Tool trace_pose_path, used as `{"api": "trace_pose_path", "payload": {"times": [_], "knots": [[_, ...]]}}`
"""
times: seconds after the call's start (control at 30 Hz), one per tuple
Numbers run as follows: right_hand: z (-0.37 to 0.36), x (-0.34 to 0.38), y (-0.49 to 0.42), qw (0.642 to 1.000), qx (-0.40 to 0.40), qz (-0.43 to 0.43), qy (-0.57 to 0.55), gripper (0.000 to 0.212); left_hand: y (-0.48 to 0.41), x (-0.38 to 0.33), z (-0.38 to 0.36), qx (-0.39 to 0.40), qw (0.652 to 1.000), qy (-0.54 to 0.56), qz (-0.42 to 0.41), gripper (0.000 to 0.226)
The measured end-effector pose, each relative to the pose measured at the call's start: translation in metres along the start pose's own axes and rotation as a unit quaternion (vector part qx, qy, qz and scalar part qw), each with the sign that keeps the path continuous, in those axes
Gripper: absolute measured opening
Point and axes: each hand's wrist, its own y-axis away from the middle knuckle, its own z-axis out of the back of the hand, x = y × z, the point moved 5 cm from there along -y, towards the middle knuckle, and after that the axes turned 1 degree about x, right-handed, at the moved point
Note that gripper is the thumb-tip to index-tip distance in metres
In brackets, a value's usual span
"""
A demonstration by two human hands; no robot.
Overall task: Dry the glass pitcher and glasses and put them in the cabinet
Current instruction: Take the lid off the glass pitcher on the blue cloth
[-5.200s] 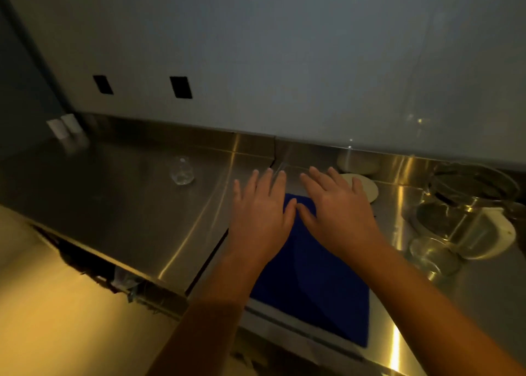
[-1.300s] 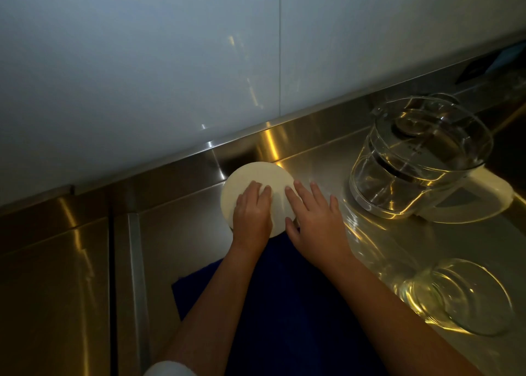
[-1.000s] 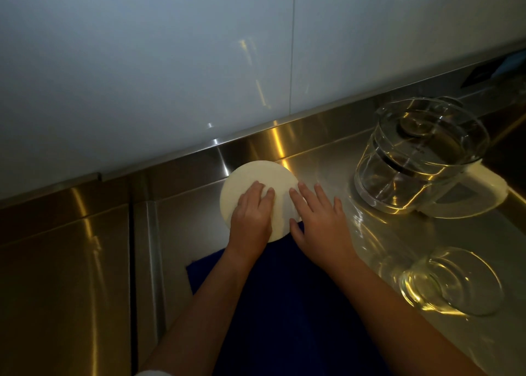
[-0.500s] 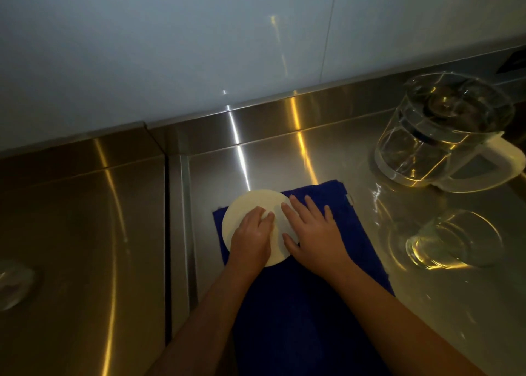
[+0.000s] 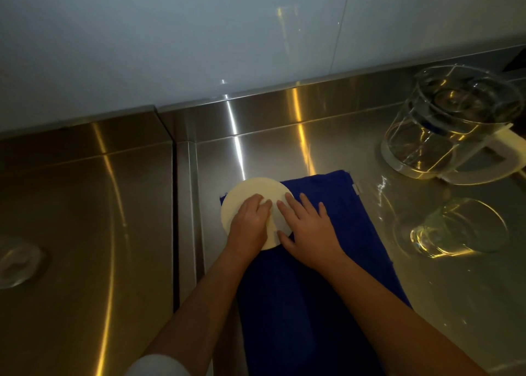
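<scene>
A round white lid [image 5: 257,193] lies on the far left corner of a blue towel [image 5: 313,290] spread on the steel counter. My left hand [image 5: 250,225] rests on the lid with its fingers bent over it. My right hand [image 5: 307,225] lies flat beside it, fingertips touching the lid's right edge and palm on the towel. The glass pitcher [image 5: 449,125] with a white handle stands at the far right. A clear glass [image 5: 458,227] stands in front of the pitcher, right of the towel. Another glass [image 5: 17,262] sits at the left edge.
The steel counter [image 5: 85,219] has a seam running front to back just left of the towel. A low steel upstand and a pale wall panel [image 5: 199,34] close off the back.
Both hands have drawn the white lid from the back of the counter toward me onto the blue towel. The view has shifted left, bringing the left glass into sight.
</scene>
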Motion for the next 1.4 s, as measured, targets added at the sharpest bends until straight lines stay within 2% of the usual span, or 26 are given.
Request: {"api": "trace_pose_path", "payload": {"times": [0.33, 0.5, 0.63, 0.73, 1.07, 1.4], "knots": [[0.008, 0.002, -0.001, 0.999, 0.015, -0.027, 0.028, 0.062, 0.001, 0.013, 0.001, 0.007, 1.0, -0.019, 0.013, 0.042], [0.017, 0.002, 0.006, 0.999, -0.016, -0.038, 0.016, 0.062, 0.007, 0.007, 0.005, 0.054, 0.997, -0.034, 0.034, 0.047], [0.033, 0.005, 0.017, 0.997, -0.055, -0.042, 0.022, 0.061, 0.012, -0.009, 0.017, 0.031, 0.998, -0.053, 0.0, 0.048], [0.046, 0.005, 0.03, 0.996, -0.055, -0.063, 0.038, 0.062, 0.015, -0.026, 0.03, 0.013, 0.997, -0.065, -0.036, 0.052], [0.094, -0.005, 0.076, 0.981, -0.151, -0.1, 0.069, 0.058, 0.019, -0.083, 0.059, -0.03, 0.996, -0.036, -0.074, 0.047], [0.132, -0.052, 0.1, 0.975, -0.19, -0.105, 0.045, 0.058, -0.007, -0.148, 0.067, -0.044, 0.993, -0.047, -0.098, 0.045]]}}
